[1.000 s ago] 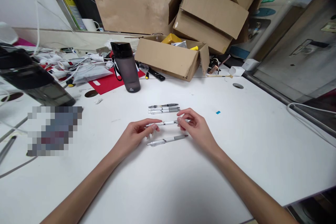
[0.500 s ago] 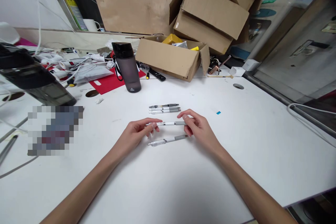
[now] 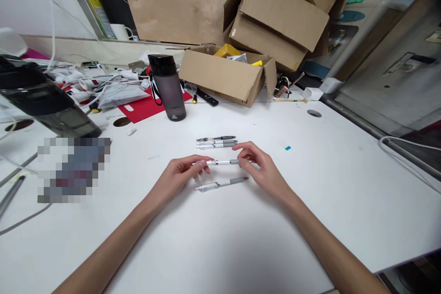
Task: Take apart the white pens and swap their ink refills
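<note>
Between my two hands a white pen with a grey grip (image 3: 223, 162) is held level. My left hand (image 3: 184, 170) pinches its clear clip end, thumb and index finger closed on it. At the grey end, my right hand (image 3: 260, 165) has its thumb and fingers closed round the barrel. Closer to me, a similar pen (image 3: 220, 184) lies slightly tilted on the white table (image 3: 220, 239). Beyond my hands several more pens (image 3: 216, 144) lie side by side, the farthest one (image 3: 217, 138) darker than the others.
A dark tumbler (image 3: 168, 89) stands behind the pens, near an open cardboard box (image 3: 220, 76) and a remote (image 3: 207, 98). At left are a larger bottle (image 3: 51, 101) and a blurred-out flat object (image 3: 77, 167). A blue scrap (image 3: 288, 148) lies to the right.
My right thumb and fingers have shifted slightly on the pen's grey end, and the red-tipped end of the nearer pen now shows. My left hand keeps its pinch.
</note>
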Demonstrator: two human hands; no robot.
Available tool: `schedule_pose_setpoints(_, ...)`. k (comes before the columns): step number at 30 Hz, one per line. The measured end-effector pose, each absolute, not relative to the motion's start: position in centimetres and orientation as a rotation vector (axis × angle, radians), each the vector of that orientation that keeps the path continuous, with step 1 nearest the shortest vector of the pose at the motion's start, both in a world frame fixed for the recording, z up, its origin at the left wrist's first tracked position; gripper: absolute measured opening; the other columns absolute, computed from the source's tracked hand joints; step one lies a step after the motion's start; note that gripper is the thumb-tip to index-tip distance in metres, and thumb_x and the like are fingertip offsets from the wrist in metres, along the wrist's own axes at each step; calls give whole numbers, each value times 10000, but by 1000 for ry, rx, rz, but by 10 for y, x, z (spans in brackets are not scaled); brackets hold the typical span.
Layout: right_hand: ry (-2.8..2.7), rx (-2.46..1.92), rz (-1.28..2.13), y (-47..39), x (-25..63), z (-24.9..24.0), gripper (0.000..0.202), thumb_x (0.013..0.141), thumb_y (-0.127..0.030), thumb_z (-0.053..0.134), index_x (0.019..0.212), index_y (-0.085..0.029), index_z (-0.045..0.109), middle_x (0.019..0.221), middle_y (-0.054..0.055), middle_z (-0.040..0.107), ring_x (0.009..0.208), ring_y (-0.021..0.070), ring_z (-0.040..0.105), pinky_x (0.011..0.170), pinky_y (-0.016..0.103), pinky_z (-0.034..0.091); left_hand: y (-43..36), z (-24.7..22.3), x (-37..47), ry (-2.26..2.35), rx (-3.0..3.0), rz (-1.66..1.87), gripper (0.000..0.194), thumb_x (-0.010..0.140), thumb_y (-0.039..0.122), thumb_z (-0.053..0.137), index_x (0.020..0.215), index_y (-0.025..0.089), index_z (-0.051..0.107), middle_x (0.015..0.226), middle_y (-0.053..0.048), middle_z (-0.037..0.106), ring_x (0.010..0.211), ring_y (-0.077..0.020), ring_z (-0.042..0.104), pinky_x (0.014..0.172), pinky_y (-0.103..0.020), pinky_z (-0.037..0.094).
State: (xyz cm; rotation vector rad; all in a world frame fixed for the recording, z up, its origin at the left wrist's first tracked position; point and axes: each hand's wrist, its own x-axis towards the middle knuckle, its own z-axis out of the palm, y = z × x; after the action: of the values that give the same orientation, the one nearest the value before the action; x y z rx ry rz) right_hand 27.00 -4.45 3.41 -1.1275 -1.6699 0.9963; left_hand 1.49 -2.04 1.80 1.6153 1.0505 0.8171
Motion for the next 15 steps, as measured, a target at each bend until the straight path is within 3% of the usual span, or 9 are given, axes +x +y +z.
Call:
schedule_pose_setpoints(4,-1635,-1217,1082,-45,269,33,268,1031,-410,435,1131,-250,626,616,-52,418,603,141,426,613,284,327,-21,20,16,1049,1611,807,328,978,465,603,1151,244,772,906,-31,758,799,-177,572,777,-282,446)
schedule_pose_setpoints(8,-1708,-1155,1012,-44,269,34,227,1001,-380,512,1166,-260,612,819,-5,563,748,157,499,692,292,371,-22,21,16,1059,1613,818,355,980,470,591,1165,224,766,921,-49,761,792,-186,569,777,-300,450)
schedule_pose_setpoints(15,-1659,-1207,1056,-46,268,35,260,1034,-438,438,1122,-265,611,704,-35,433,631,148,372,615,289,301,-22,21,17,1063,1620,802,370,972,479,597,1190,226,757,955,-60,769,799,-189,575,735,-290,445)
